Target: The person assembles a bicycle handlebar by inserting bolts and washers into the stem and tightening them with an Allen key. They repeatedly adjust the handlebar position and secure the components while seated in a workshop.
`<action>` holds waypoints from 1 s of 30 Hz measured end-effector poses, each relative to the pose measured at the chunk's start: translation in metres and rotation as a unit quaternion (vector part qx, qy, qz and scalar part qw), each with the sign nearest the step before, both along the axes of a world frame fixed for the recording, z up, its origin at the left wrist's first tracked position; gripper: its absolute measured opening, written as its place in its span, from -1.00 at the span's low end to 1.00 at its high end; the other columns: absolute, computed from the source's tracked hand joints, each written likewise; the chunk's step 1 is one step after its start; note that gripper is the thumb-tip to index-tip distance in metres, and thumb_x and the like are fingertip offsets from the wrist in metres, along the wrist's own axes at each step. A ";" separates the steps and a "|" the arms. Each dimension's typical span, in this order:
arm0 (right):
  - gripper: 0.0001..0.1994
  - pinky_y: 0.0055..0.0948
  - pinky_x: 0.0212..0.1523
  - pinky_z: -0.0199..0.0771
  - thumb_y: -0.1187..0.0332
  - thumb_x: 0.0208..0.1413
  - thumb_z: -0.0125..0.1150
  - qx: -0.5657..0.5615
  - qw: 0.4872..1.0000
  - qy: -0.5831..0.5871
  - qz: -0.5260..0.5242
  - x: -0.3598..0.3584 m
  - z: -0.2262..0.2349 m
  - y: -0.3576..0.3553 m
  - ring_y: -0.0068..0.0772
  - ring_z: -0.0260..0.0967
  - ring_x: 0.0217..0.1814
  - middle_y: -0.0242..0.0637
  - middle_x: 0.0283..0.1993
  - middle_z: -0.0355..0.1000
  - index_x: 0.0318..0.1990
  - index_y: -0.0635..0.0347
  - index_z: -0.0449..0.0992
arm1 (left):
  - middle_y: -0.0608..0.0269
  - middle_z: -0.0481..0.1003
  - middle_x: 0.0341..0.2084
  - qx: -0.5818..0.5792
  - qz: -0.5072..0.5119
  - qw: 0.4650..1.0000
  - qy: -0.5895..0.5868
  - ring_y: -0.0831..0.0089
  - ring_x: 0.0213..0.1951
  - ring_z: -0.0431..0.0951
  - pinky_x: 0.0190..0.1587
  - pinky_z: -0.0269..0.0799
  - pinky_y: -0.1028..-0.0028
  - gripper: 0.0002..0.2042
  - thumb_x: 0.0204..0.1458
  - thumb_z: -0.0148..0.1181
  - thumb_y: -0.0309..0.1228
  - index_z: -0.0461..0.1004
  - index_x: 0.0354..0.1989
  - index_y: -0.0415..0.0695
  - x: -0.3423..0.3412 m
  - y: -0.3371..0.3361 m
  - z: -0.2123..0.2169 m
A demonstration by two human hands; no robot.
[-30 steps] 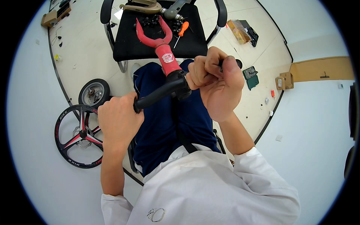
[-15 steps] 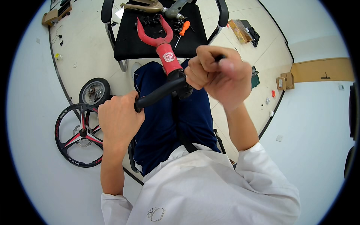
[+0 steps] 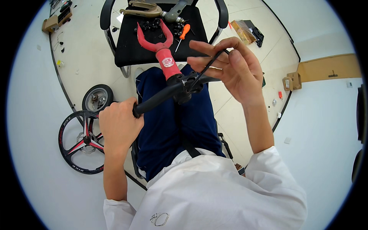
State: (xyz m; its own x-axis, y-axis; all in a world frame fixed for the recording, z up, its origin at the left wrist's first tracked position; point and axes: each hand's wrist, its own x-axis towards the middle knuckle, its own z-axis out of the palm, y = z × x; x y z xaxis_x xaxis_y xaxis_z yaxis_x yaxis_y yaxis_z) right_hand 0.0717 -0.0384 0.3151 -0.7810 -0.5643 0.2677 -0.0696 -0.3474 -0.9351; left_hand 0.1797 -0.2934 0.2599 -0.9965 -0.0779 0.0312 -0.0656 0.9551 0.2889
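A black handlebar (image 3: 159,100) lies across above my thighs, held in a black stem (image 3: 186,88) at the top of a red fork (image 3: 167,66). The fork's two prongs point away from me, over a black chair seat. At the bar's left end my left hand (image 3: 122,123) is closed around it. A black hex key (image 3: 209,69) slants between the stem and my right hand (image 3: 239,67). Thumb and index finger pinch it near its bend, while the other fingers are stretched out. Its lower tip meets the stem's clamp, where the exact bolt is too small to make out.
The chair (image 3: 126,53) ahead carries an orange-handled screwdriver (image 3: 184,33), small black parts and a beige fork (image 3: 143,10). On the left floor are a small tyred wheel (image 3: 97,97) and a three-spoke wheel (image 3: 87,141). Cardboard boxes (image 3: 294,81) stand by the right wall.
My right hand has opened from a fist to a fingertip hold, baring the hex key and the stem. The handlebar and fork have shifted slightly left in view. My left hand keeps its grip.
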 end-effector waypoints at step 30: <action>-0.68 -0.58 -0.53 0.05 0.26 0.46 -0.02 -0.023 0.999 0.013 -0.039 -0.006 -0.010 -0.065 -0.70 0.04 -0.55 -0.47 -0.54 0.24 -0.25 0.35 0.48 | 0.21 0.56 -0.38 0.156 -0.082 0.982 0.073 0.18 -0.26 0.52 -0.04 0.32 0.29 -0.71 -0.15 0.48 -0.29 0.56 -0.32 -0.18 -0.028 -0.012 0.011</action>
